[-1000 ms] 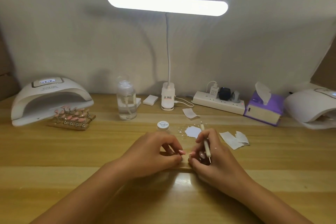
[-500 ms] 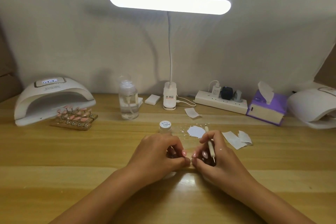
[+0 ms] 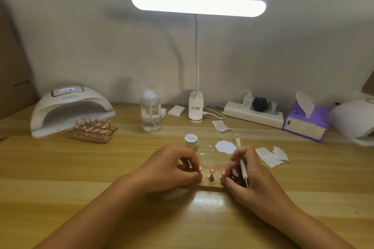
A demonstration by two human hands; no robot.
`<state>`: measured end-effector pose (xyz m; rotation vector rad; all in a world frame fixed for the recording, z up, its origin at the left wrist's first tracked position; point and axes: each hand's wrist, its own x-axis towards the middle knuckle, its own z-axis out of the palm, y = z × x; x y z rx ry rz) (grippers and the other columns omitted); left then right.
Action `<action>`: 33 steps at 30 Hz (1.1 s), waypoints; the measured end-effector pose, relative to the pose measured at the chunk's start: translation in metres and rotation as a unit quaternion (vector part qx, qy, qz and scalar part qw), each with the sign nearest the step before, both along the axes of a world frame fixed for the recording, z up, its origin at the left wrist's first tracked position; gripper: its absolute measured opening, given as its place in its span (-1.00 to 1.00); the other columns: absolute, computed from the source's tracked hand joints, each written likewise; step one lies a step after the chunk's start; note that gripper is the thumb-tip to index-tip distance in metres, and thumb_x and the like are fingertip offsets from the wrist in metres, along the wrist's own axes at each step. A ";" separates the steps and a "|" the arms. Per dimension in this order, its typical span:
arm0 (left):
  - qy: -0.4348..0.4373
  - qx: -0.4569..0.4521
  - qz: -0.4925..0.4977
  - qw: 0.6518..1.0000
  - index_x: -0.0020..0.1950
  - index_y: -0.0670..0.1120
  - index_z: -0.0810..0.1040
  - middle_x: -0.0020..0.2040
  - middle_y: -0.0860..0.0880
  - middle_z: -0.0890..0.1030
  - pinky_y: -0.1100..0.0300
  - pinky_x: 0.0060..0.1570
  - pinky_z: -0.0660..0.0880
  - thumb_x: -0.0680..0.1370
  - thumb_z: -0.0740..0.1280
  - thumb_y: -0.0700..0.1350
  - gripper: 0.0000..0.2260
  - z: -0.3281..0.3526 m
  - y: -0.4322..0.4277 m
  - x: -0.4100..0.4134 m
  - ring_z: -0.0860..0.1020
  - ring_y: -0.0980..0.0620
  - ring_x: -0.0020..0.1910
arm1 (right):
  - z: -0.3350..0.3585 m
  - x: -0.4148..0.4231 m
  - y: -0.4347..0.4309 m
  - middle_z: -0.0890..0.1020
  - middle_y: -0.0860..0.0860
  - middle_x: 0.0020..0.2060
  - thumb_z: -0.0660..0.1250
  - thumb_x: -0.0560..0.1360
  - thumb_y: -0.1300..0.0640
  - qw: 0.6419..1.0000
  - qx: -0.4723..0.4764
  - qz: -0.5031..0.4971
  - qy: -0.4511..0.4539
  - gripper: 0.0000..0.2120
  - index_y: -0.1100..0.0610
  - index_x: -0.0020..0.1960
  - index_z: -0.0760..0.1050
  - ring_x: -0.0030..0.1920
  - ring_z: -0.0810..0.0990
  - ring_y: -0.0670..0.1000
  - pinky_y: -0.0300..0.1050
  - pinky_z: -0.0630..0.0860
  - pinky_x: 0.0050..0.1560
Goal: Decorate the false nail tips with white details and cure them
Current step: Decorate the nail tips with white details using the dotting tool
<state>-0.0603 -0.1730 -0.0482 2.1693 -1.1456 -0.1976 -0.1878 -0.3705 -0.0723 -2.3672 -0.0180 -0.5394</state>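
Observation:
A small wooden nail stand (image 3: 210, 185) lies on the table between my hands, with one pink false nail tip (image 3: 211, 170) upright on its peg. My left hand (image 3: 172, 170) rests curled at the stand's left end, fingertips on it. My right hand (image 3: 245, 176) holds a white dotting pen (image 3: 241, 162) and touches the stand's right end. A small white paint jar (image 3: 191, 140) and a patch of white paint on foil (image 3: 225, 146) sit just behind. At the left, two wooden racks of pink nail tips (image 3: 93, 129) stand in front of a white curing lamp (image 3: 69, 110).
A clear pump bottle (image 3: 151, 114), a desk lamp base (image 3: 195, 109), a power strip (image 3: 254, 114), a purple tissue box (image 3: 305, 122) and a second white lamp (image 3: 354, 121) line the back. Paper wipes (image 3: 271, 155) lie right of my hands.
My hands have drawn slightly apart, uncovering the wooden stand and one pink nail tip between them. The pen stays in my right hand.

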 end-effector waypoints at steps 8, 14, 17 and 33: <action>0.025 -0.004 -0.019 0.999 -0.10 0.10 0.68 -0.13 0.21 0.64 0.35 -0.12 0.44 0.45 0.50 -0.05 -0.93 -0.002 -0.001 0.002 0.57 0.22 -0.09 | 0.000 0.000 -0.001 0.57 -0.32 -0.07 0.47 0.48 0.18 1.000 0.000 0.001 0.007 -0.60 -0.05 0.06 0.26 -0.05 0.57 -0.12 -0.21 0.51 -0.09; 0.030 0.000 -0.003 1.000 -0.13 0.15 0.64 -0.11 0.23 0.63 0.28 -0.06 0.51 0.41 0.53 0.08 -0.88 0.000 0.002 0.005 0.56 0.24 -0.06 | 0.000 0.000 -0.001 0.57 -0.34 -0.07 0.46 0.49 0.18 1.000 -0.006 0.002 0.008 -0.60 -0.06 0.07 0.26 -0.04 0.57 -0.13 -0.20 0.51 -0.08; 0.031 -0.016 -0.019 0.999 -0.17 0.19 0.65 -0.12 0.22 0.66 0.23 0.03 0.51 0.44 0.53 0.02 -0.91 0.001 0.002 0.004 0.59 0.23 -0.04 | 0.000 0.001 -0.001 0.57 -0.33 -0.07 0.46 0.49 0.18 1.000 -0.003 0.002 0.008 -0.61 -0.06 0.07 0.26 -0.05 0.57 -0.11 -0.19 0.51 -0.07; 0.047 -0.031 -0.041 0.998 -0.07 0.12 0.68 -0.11 0.24 0.65 0.29 -0.05 0.53 0.46 0.52 0.00 -0.92 -0.002 0.002 0.006 0.58 0.23 -0.05 | 0.000 0.001 -0.001 0.58 -0.31 -0.08 0.47 0.49 0.17 1.000 0.002 -0.003 0.013 -0.61 -0.04 0.07 0.27 -0.05 0.58 -0.12 -0.21 0.51 -0.07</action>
